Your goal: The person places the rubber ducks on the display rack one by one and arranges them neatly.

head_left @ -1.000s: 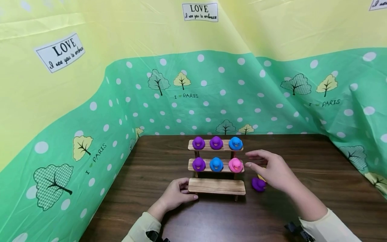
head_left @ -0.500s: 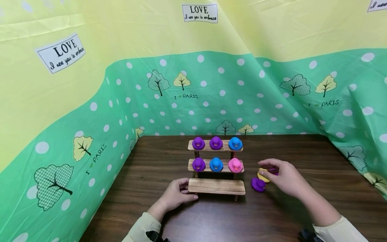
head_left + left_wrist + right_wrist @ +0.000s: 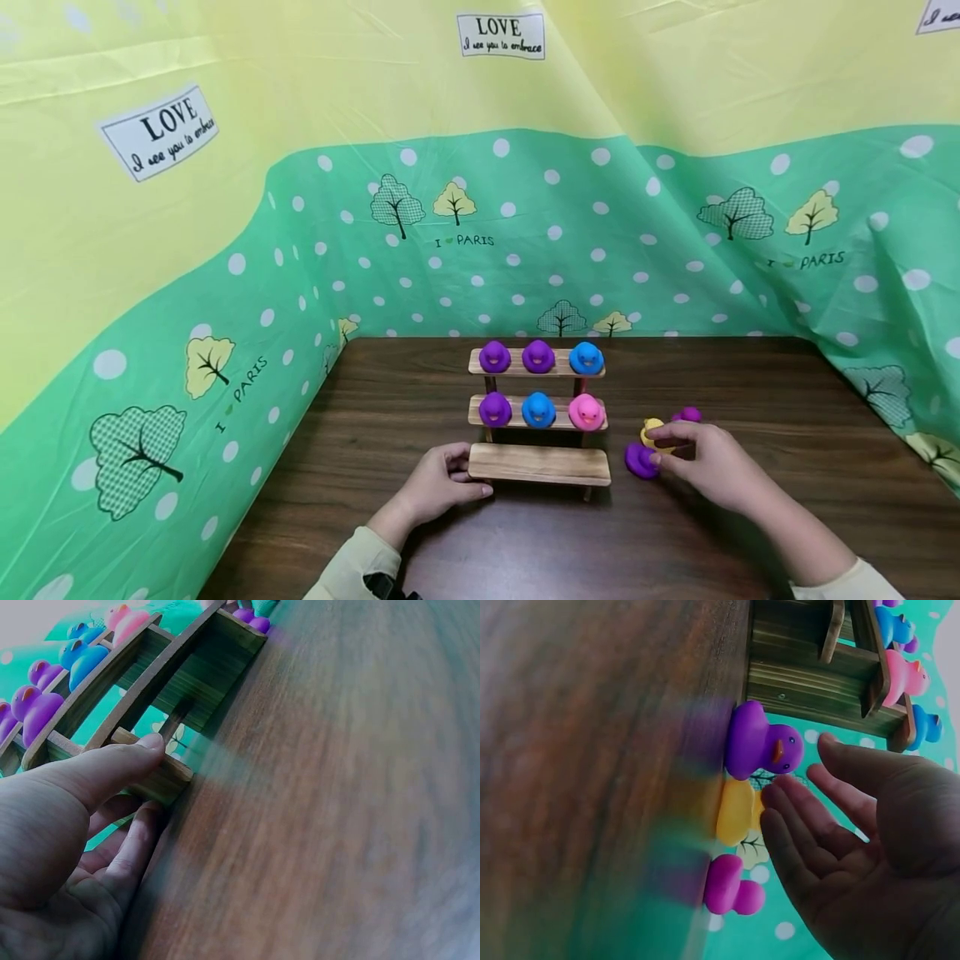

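A three-step wooden display stand [image 3: 540, 464] bears small rubber ducks on its two upper steps; its lowest step is bare. My left hand [image 3: 444, 483] holds the stand's left end, thumb in front and fingers behind, as the left wrist view shows at the leg. To the right of the stand, my right hand [image 3: 708, 467] hovers with thumb and fingers parted around the head of a purple rubber duck [image 3: 746, 742]. The right wrist view shows a gap between that duck and the fingertips. Just behind it sits a yellow duck [image 3: 653, 430], partly hidden by the fingers.
Farther back stands a magenta-purple duck [image 3: 688, 414]. The top step holds two purple ducks [image 3: 495, 357] and a blue one [image 3: 587, 358]. On the middle step are purple, blue and pink [image 3: 587, 412] ducks. A patterned cloth [image 3: 465, 275] encloses the brown table [image 3: 390, 392].
My right hand has moved from beside the stand's middle step, right past the yellow duck, then forward toward me to the near purple duck. The left hand stays on the stand.
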### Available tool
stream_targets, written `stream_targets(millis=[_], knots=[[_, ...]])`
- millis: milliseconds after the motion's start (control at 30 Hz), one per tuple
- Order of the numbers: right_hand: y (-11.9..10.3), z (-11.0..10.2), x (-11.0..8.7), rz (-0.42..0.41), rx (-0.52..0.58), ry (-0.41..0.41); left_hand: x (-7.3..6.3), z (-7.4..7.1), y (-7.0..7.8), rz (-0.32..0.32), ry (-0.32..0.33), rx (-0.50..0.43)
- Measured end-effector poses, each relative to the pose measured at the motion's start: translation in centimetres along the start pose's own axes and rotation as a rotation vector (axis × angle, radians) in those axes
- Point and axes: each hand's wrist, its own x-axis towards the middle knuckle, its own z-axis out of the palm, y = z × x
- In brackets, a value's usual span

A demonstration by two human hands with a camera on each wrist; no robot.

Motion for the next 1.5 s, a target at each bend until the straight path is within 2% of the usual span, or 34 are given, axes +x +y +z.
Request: stream_targets(millis=[167, 333, 767, 1000, 1500], knots=[[0.37, 0.00, -0.24, 0.024, -0.030, -0.080, 0.01, -0.04, 0.04, -0.006, 0.003, 0.002], [0.45, 0.11, -0.29, 0.026, -0.028, -0.099, -0.16, 0.03, 0.24, -0.011, 0.006, 0.001], [0.09, 0.38, -0.03, 0.011, -0.047, -0.086, -0.10, 0.15, 0.31, -0.010, 0.008, 0.006], [-0.13, 0.53, 0.01, -0.031, -0.064, -0.066, -0.11, 0.09, 0.37, -0.017, 0.010, 0.015], [-0.43, 0.71, -0.06, -0.021, -0.112, -0.030, -0.08, 0.09, 0.29, -0.013, 0.010, 0.025]])
